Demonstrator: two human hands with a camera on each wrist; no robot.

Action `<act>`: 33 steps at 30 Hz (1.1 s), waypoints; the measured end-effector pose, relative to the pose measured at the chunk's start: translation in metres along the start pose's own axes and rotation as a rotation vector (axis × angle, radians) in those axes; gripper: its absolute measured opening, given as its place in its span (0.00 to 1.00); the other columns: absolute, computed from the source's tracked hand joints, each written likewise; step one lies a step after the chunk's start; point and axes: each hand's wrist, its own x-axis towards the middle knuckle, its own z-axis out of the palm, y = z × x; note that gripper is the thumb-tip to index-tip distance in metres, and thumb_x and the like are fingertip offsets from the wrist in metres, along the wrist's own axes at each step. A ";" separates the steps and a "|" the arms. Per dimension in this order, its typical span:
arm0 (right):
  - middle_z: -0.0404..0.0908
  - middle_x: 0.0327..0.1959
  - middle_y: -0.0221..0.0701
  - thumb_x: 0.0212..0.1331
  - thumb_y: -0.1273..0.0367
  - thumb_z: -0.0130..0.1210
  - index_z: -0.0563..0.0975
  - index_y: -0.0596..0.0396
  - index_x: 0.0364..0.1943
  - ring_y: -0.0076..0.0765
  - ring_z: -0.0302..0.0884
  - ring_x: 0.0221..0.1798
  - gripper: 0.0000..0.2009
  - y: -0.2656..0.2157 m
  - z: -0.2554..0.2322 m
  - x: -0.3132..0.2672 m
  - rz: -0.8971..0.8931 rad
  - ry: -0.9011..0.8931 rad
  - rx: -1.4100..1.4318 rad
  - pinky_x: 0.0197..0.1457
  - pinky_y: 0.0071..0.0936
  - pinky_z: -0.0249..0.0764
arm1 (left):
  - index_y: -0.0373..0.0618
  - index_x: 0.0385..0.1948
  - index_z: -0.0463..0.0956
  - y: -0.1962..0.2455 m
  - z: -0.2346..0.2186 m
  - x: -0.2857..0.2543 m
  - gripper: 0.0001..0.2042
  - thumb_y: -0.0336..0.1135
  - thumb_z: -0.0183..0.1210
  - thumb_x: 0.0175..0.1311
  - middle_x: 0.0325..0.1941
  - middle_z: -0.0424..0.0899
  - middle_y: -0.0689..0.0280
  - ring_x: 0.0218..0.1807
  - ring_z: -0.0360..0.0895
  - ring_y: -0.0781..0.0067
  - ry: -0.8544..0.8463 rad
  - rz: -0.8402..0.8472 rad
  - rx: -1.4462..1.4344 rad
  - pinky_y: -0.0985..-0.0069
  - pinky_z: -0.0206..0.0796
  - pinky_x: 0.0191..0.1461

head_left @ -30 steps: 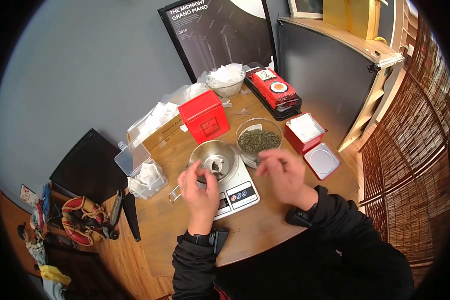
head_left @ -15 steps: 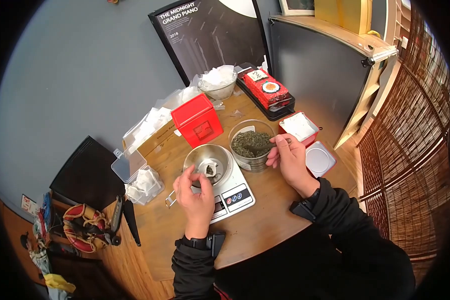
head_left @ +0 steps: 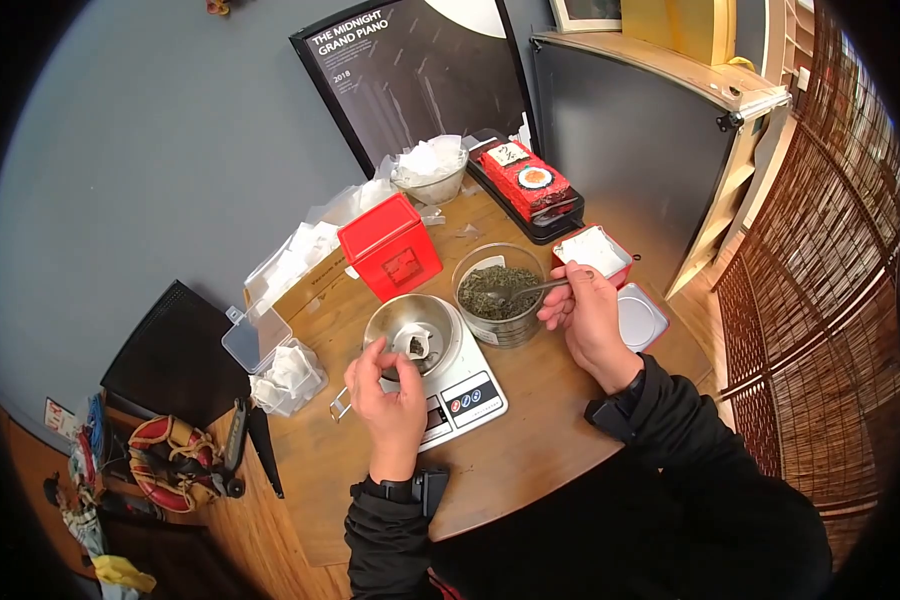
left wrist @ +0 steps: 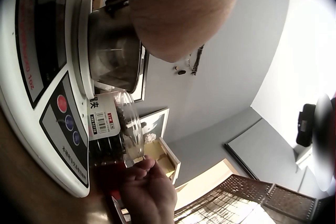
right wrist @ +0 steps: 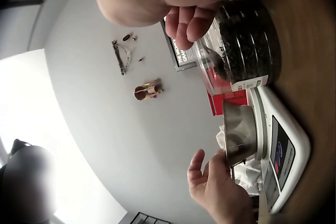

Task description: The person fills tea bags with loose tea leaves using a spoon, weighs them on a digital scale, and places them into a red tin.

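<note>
My right hand (head_left: 590, 325) pinches the handle of a dark spoon (head_left: 545, 287). The spoon's head dips into dried tea leaves (head_left: 500, 283) in a round clear plastic jar (head_left: 510, 333). Left of it, a steel bowl (head_left: 378, 318) stands on a white kitchen scale (head_left: 482, 412). Inside the bowl sits a small white filter bag (head_left: 426, 342), its mouth open, with dark leaves in it. My left hand (head_left: 390, 410) hovers at the bowl's near rim, fingers loosely curved and nothing between them; the right wrist view shows that hand (right wrist: 223, 195) beside the bowl (right wrist: 239, 137).
A red tin (head_left: 390, 250) stands behind the bowl. Right of the jar are an opened red tin (head_left: 615, 250) with white contents and its lid (head_left: 640, 318). A clear box (head_left: 290, 380) of white bags sits at the left. Farther back are a bowl (head_left: 435, 185) and a red package (head_left: 530, 180).
My right hand, blurred and nearer the scale one second ago, has moved right and over the jar, where the spoon now sits in the leaves. My left hand stays by the bowl.
</note>
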 end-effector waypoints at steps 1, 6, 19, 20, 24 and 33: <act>0.80 0.24 0.31 0.76 0.59 0.46 0.73 0.56 0.43 0.30 0.81 0.22 0.14 0.000 -0.002 0.001 0.013 -0.002 0.027 0.23 0.24 0.73 | 0.38 0.49 0.77 0.000 0.000 0.000 0.16 0.21 0.63 0.57 0.30 0.83 0.62 0.42 0.76 0.60 -0.004 -0.003 -0.003 0.64 0.70 0.50; 0.81 0.24 0.30 0.76 0.59 0.46 0.73 0.55 0.43 0.30 0.81 0.23 0.14 -0.003 -0.004 0.003 0.064 -0.013 0.097 0.23 0.24 0.74 | 0.38 0.49 0.77 0.001 0.000 0.000 0.17 0.21 0.63 0.57 0.29 0.83 0.63 0.42 0.76 0.60 -0.009 -0.008 0.001 0.64 0.69 0.50; 0.80 0.23 0.30 0.76 0.58 0.46 0.74 0.54 0.42 0.30 0.81 0.22 0.14 -0.014 0.011 -0.020 0.081 -0.073 0.193 0.23 0.24 0.74 | 0.38 0.48 0.77 0.000 0.000 0.000 0.16 0.21 0.63 0.56 0.29 0.83 0.63 0.40 0.76 0.60 0.002 0.023 0.019 0.64 0.69 0.50; 0.81 0.23 0.30 0.76 0.58 0.46 0.74 0.54 0.42 0.30 0.82 0.23 0.14 -0.013 0.013 -0.024 0.102 -0.095 0.196 0.24 0.24 0.75 | 0.38 0.48 0.77 0.000 0.001 0.000 0.16 0.21 0.63 0.56 0.29 0.83 0.63 0.40 0.76 0.60 0.003 0.022 0.021 0.64 0.69 0.50; 0.81 0.24 0.31 0.76 0.58 0.47 0.74 0.55 0.42 0.31 0.82 0.24 0.14 -0.001 0.029 -0.039 0.139 -0.114 0.192 0.25 0.25 0.76 | 0.38 0.48 0.77 -0.001 0.002 -0.001 0.17 0.21 0.63 0.56 0.28 0.82 0.63 0.37 0.76 0.61 0.016 0.047 0.001 0.64 0.68 0.50; 0.82 0.26 0.35 0.75 0.61 0.49 0.74 0.59 0.44 0.32 0.84 0.26 0.13 0.019 0.061 -0.046 0.072 -0.162 0.070 0.27 0.25 0.78 | 0.38 0.46 0.77 0.003 0.001 0.001 0.16 0.20 0.63 0.55 0.28 0.82 0.63 0.37 0.77 0.61 0.031 0.112 0.018 0.64 0.68 0.51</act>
